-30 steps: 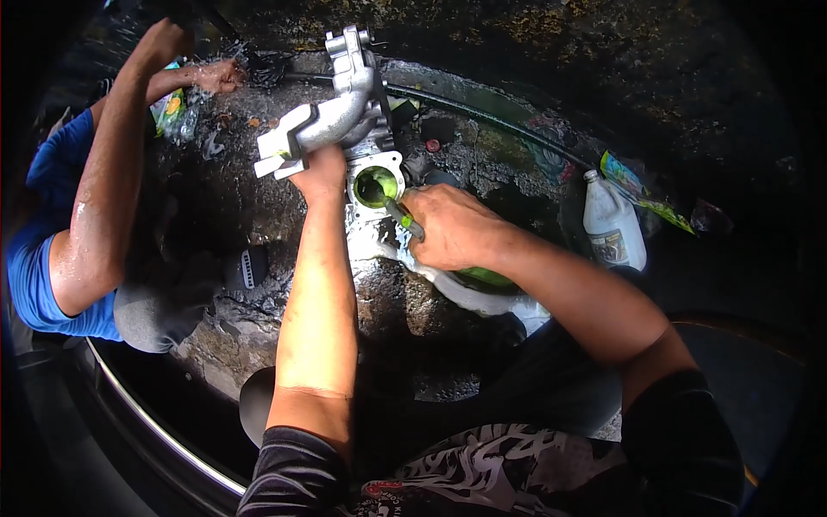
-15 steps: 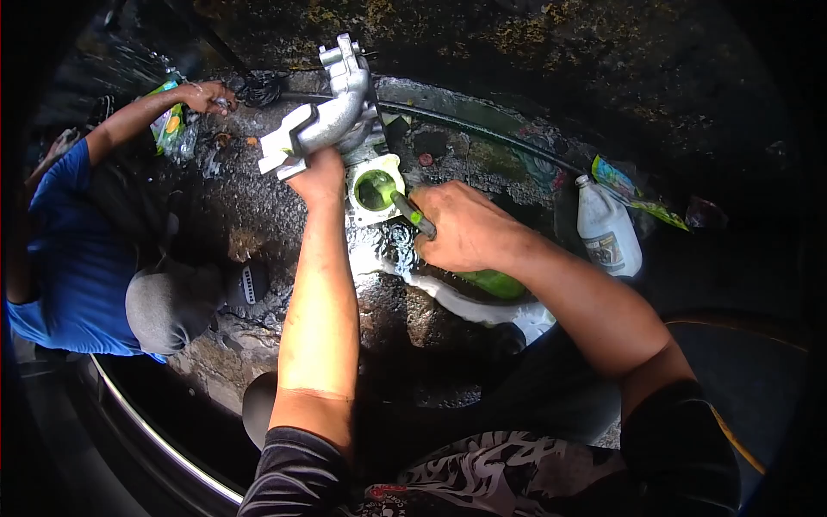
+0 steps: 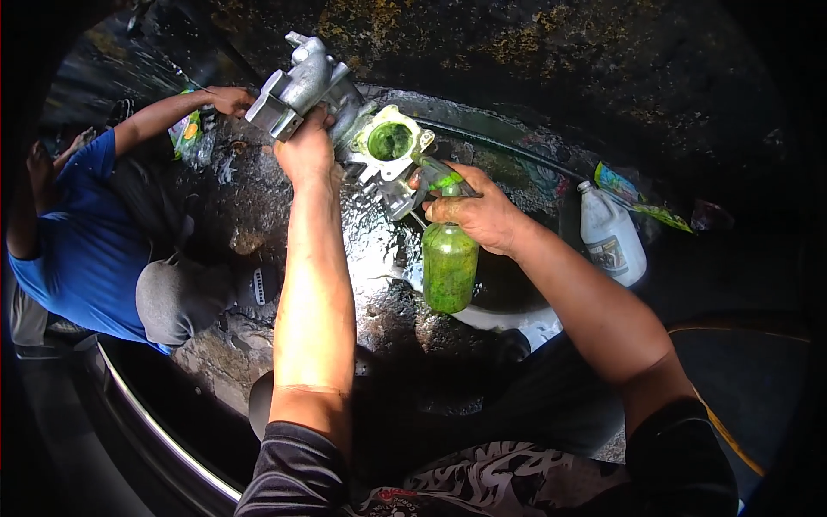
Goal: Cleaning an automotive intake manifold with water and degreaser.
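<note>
Wet, dark ground takes up most of the view, glare blowing out the patch by the left forearm; black fisheye rim cuts all corners. Dark surface with yellowish patches across the top, detail lost in shadow. Co-worker in a blue shirt at the left, bent over, legs and far arm partly hidden; one arm stretched toward a wrapper. Bright trim strip bounds the lower left, running out at the bottom.

Silver metal casting sits upper centre, tilted, green-stained flange facing up. Left hand has it from below, fingers curled round the tube, mostly hidden behind metal; grip tightness can't be told. Whether the casting's lower end touches the ground: can't tell.

White jug stands right of the right forearm, well apart from the casting. Spray bottle, green and see-through, hangs near upright just below and right of the flange. Right hand wraps its neck, fingers mostly closed around the trigger head; trigger position unclear, nozzle hard to make out. Room between the two forearms is wet ground; the dark hose edges the far side. Green wrapper beside the jug, partly behind it.
</note>
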